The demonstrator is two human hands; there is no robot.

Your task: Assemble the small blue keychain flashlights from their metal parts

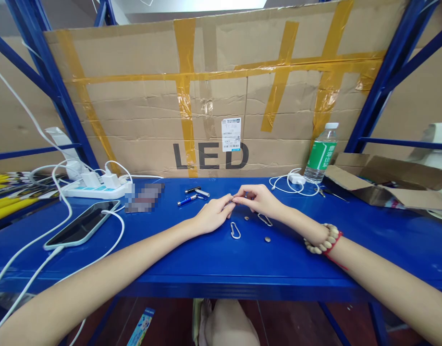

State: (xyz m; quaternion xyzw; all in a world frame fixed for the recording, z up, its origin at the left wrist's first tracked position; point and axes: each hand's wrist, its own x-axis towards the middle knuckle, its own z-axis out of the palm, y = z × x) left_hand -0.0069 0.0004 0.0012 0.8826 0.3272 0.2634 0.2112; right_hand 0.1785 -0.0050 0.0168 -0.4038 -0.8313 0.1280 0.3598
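My left hand (213, 215) and my right hand (260, 199) meet above the blue table, fingertips pinched together. Between them is a small greyish thing, mostly hidden by the fingers and too small to name. Just in front of the hands lies a silver carabiner (235, 230). A second carabiner (264, 219) rests below my right hand. Two small round metal pieces lie near them, one (246, 218) between the carabiners and the other (267, 239) closer to the front edge. Left of my left hand are several small pen-like tubes, including a blue one (187, 201) and a black one (192, 190).
On the left are a phone (84, 223) with white cables and a white power strip (94, 190). A water bottle (322, 154), a coiled cable (295, 181) and an opened cardboard box (383, 180) stand at right. Taped cardboard (145, 110) closes off the back.
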